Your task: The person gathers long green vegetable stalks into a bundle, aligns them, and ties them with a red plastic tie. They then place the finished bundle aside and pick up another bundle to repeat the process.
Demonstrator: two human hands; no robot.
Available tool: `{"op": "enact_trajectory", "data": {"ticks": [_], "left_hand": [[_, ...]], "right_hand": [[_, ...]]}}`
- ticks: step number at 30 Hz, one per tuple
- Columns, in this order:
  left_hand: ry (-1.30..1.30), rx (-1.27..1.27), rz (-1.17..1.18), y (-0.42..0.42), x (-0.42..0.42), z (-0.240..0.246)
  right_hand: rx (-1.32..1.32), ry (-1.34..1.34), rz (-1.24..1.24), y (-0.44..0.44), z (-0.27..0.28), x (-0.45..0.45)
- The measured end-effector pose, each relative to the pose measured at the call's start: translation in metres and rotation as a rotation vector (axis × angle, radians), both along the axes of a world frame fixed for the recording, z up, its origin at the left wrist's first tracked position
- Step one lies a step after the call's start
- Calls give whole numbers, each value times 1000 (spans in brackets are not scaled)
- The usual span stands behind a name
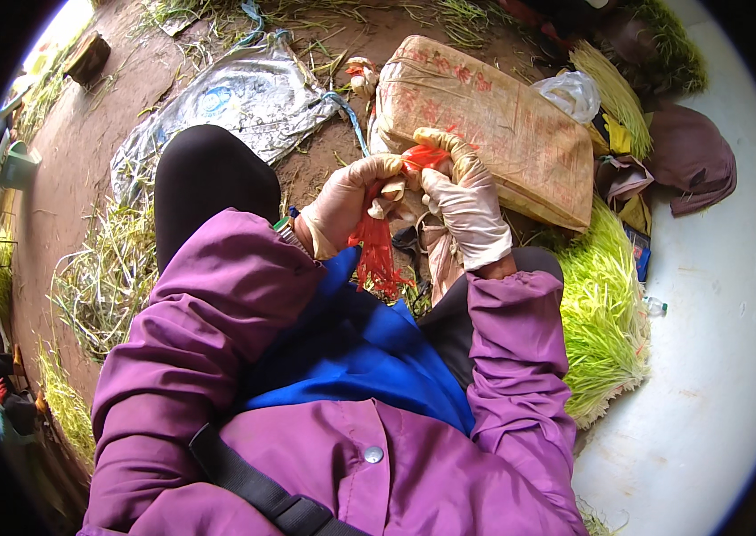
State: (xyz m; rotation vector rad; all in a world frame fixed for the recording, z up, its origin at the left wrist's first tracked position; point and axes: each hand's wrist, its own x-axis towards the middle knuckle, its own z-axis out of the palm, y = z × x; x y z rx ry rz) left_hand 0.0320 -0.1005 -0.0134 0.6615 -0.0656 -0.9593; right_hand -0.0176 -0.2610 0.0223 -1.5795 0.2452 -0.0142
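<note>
Both hands wear pale, stained gloves and meet above my lap. My left hand (pixel 350 201) pinches one side of a bunch of red plastic strips (pixel 378 258), whose frayed ends hang down over the blue apron. The fingers of my right hand (pixel 462 194) close on the upper part of the same red plastic. A pale bit of cloth or glove material shows between the fingertips; its kind is unclear. Just beyond the hands lies a worn, tan wrapped block (pixel 485 120) with red writing.
A pile of yellow-green leafy stalks (pixel 599 321) lies at the right, by a pale wall or panel (pixel 700 375). A flattened woven sack (pixel 237 100) and loose straw (pixel 110 281) lie on the earth floor at the left. A clear plastic bag (pixel 572 95) rests beside the block.
</note>
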Motion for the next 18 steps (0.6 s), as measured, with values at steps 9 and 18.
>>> {"op": "enact_trajectory", "data": {"ticks": [9,18], "left_hand": [[-20,-155,-93,0,4,-5],[-68,-63,-5,-5,3,-5]], "right_hand": [[-683,-199,-64,-5,-10,-3],[-928,-215,-180,1,0,-7]]}}
